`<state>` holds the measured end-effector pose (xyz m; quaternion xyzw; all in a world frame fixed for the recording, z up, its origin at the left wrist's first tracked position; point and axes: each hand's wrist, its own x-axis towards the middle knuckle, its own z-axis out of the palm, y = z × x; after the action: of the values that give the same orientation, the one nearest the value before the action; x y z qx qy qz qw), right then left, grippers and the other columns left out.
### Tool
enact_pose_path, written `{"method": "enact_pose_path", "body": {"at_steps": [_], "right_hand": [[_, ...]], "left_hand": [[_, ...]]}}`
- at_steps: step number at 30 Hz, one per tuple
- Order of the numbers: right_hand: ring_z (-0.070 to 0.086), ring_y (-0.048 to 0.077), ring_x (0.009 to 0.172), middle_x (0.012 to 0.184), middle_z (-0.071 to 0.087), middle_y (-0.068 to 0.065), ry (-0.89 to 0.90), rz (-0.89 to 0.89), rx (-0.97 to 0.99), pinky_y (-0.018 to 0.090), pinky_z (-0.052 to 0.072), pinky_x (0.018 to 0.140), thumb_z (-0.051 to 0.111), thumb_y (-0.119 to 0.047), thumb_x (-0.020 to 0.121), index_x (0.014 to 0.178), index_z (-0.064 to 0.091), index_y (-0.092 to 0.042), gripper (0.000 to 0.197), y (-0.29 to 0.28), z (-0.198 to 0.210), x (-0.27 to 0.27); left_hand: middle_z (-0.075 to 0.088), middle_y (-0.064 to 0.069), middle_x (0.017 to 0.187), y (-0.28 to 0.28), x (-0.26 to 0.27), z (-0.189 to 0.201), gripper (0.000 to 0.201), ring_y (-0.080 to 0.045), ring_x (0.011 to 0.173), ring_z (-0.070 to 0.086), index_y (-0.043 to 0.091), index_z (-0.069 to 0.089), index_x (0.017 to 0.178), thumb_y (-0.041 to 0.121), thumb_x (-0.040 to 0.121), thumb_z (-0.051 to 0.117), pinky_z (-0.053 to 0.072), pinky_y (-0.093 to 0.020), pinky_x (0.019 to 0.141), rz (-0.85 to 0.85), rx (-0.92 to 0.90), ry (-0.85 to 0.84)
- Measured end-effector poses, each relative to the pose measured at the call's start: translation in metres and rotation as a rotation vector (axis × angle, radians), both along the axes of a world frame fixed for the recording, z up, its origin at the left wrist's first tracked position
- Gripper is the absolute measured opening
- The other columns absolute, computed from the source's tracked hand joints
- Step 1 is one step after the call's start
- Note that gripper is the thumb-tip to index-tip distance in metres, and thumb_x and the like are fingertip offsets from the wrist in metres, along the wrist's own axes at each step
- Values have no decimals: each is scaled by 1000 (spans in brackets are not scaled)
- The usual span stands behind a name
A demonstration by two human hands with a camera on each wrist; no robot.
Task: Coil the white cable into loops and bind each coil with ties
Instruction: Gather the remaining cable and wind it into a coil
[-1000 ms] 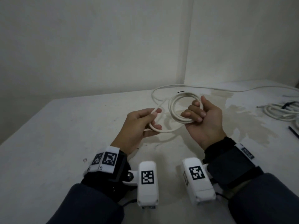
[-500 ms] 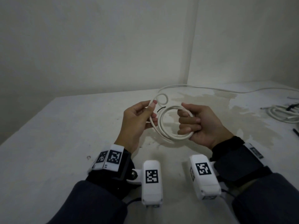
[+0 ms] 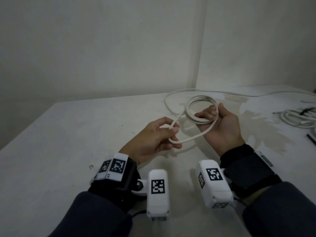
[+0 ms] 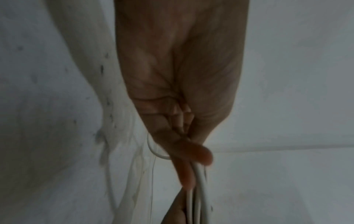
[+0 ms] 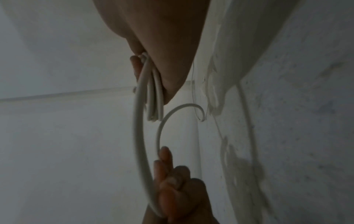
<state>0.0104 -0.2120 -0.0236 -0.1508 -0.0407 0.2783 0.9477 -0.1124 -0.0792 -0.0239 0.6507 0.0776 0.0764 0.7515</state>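
Note:
In the head view my right hand (image 3: 210, 113) grips a coil of white cable (image 3: 200, 106) of several loops, held above the table with the palm up. From the coil one strand (image 3: 188, 140) sags down and left to my left hand (image 3: 172, 130), which pinches it between thumb and fingers. The left wrist view shows those fingers (image 4: 191, 157) closed on the cable (image 4: 200, 178). The right wrist view shows the coil strands (image 5: 153, 94) under my right palm and a wide loop (image 5: 138, 136) running to the left hand (image 5: 172, 181).
The loose rest of the cable (image 3: 171, 95) trails over the white table (image 3: 68, 151) toward the back right corner. A second coil with a black tie (image 3: 301, 118) lies at the right edge. A black tie (image 3: 310, 138) lies near it. Walls stand behind.
My left hand has drawn away from the coil to the lower left, sliding along the cable, so a new loop hangs between the hands. The right hand tilted the coil back.

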Motion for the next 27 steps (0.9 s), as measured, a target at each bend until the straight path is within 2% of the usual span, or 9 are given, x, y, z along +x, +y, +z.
{"method": "enact_pose_path", "body": {"at_steps": [5,9,13,15,17,19,21,25,27], "right_hand": [[30,9,36,46,31,-4,-21,148,-43,17,35,42,40,-19,94,55,46,-9,41,-2,4,-3],[27,8,35,45,29,-5,-50,231,-198,17,32,39,37,-22,97,52,45,-10,48,3,2,-7],[25,8,33,44,28,-5,-148,322,-297,20,31,37,44,-22,86,52,44,-11,35,5,6,-12],[24,8,33,44,26,-6,-197,374,-360,20,30,37,46,-23,84,55,42,-12,31,5,8,-16],[23,8,33,44,24,-6,-246,393,-429,21,29,37,44,-25,89,57,40,-13,34,6,8,-17],[21,7,33,44,23,-6,-300,396,-508,21,27,36,39,-27,95,59,38,-14,39,7,8,-18],[20,7,33,43,23,-7,-367,399,-599,20,25,36,37,-27,98,60,37,-14,40,7,8,-20],[18,8,32,43,22,-6,-465,358,-754,18,21,35,36,-26,99,59,35,-15,42,7,9,-24],[18,8,32,42,22,-6,-480,346,-793,18,20,35,35,-26,99,57,34,-15,43,6,11,-25]], "left_hand": [[58,-1,56,13,4,-4,8,-11,47,62,11,61,96,10,95,54,46,-14,43,291,-47,-118],[59,5,55,17,5,-5,8,-9,48,62,15,64,98,14,95,57,43,-15,43,424,-14,-191],[61,6,56,15,5,-2,13,-14,51,64,13,66,103,19,93,59,39,-15,42,492,27,-242],[64,7,57,12,6,-1,15,-12,50,64,12,67,103,21,93,60,40,-15,43,529,88,-265],[67,7,60,10,8,-2,11,-7,53,62,14,69,98,21,92,62,44,-14,49,563,137,-286],[72,7,68,10,9,-4,8,-4,64,63,14,71,94,17,91,64,51,-15,65,568,146,-305],[74,0,81,9,10,-6,9,-7,77,66,12,72,94,12,90,64,55,-21,78,520,130,-295],[73,-10,88,3,10,-8,13,-19,83,66,6,72,97,9,90,63,58,-34,83,360,26,-240],[73,-7,89,2,10,-8,14,-14,82,67,6,73,99,10,89,63,58,-32,82,336,11,-215]]}}
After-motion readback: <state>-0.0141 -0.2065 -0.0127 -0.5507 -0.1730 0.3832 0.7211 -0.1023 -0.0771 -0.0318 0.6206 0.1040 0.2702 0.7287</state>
